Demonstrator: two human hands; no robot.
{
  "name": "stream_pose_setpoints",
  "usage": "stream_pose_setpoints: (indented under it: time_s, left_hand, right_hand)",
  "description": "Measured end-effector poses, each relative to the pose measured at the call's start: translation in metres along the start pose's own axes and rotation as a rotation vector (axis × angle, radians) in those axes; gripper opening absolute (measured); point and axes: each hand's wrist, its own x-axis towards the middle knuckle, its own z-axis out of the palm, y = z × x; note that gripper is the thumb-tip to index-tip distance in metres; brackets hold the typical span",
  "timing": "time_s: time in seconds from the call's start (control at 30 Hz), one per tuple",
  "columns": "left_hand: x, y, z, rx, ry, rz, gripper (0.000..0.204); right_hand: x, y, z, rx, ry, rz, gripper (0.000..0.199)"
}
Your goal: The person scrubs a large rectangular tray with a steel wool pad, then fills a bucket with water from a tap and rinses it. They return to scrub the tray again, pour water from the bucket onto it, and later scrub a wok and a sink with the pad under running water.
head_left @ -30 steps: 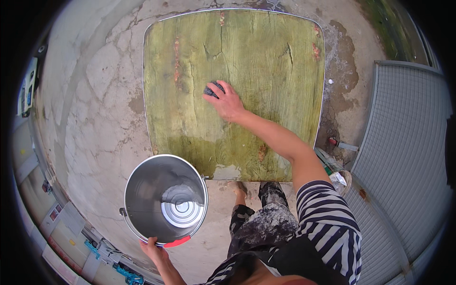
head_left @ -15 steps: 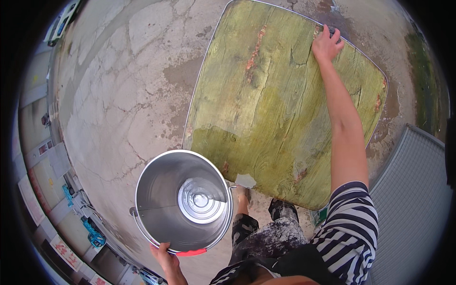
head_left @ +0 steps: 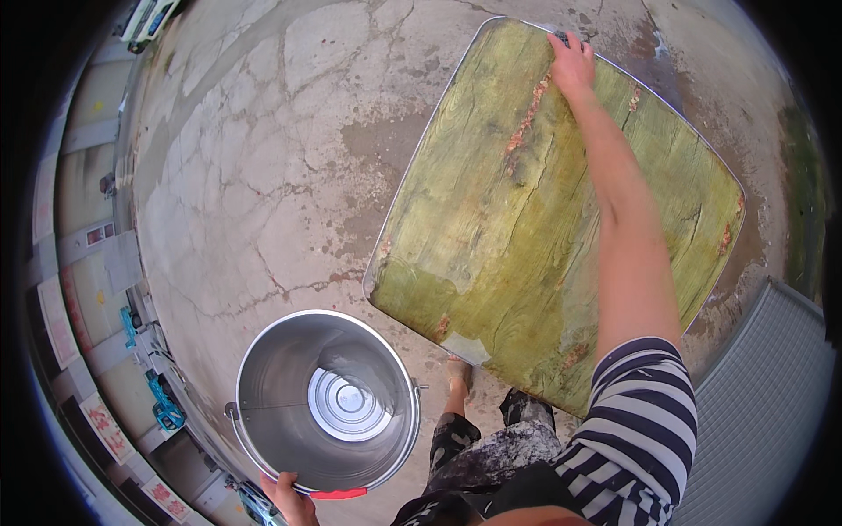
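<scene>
A metal bucket (head_left: 263, 412) tilts toward me at the lower left, its ringed bottom showing through what looks like a little water. My left hand (head_left: 289, 501) grips its near rim, beside the red grip (head_left: 339, 494) of the bail handle. In front of my legs is a wood-grain tabletop (head_left: 500, 219) with worn reddish patches and wet areas. At its far edge my right hand (head_left: 574, 68) is closed over a small dark scrubber (head_left: 562, 39), mostly hidden under the fingers. The right arm reaches across the board.
Cracked concrete ground (head_left: 254, 184) with damp stains surrounds the board. A grey ribbed panel (head_left: 745, 403) stands at the lower right. Along the left lie a building front and blue vehicles (head_left: 164, 399); a white vehicle (head_left: 149, 22) is at the upper left.
My right hand with the scrubber has slid left along the tabletop's far edge. The bucket has moved slightly left and nearer me, while the whole view has shifted.
</scene>
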Motion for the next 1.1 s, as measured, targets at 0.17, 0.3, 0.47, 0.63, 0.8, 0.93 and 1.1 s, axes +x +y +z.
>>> stream_pose_setpoints:
  time_s: [0.17,0.3,0.47,0.63,0.8,0.93,1.1]
  left_hand:
    - [0.0,-0.007,-0.008,-0.009,0.029,-0.085,0.042]
    - [0.001,-0.031,-0.028,0.009,0.096,-0.186,0.033]
    - [0.001,-0.039,-0.022,-0.012,0.151,-0.257,0.031]
    - [0.0,-0.057,-0.036,-0.047,0.141,-0.263,0.027]
    - [-0.005,-0.06,-0.036,-0.013,0.161,-0.27,0.031]
    - [0.002,-0.038,-0.01,0.01,0.14,-0.177,0.037]
    - [0.006,-0.017,0.007,0.088,-0.036,-0.051,0.036]
  right_hand:
    - [0.01,0.037,-0.009,-0.116,0.045,-0.065,0.039]
    - [0.015,0.079,-0.023,-0.057,0.039,-0.166,0.035]
    - [-0.007,0.09,-0.039,-0.101,0.03,0.054,0.028]
    - [0.049,-0.007,0.029,0.004,0.103,0.075,0.029]
    - [0.028,-0.057,0.05,0.208,-0.005,-0.226,0.031]
    - [0.03,-0.025,0.017,-0.068,0.161,0.12,0.027]
    - [-0.12,-0.17,-0.01,0.51,-0.13,-0.156,0.028]
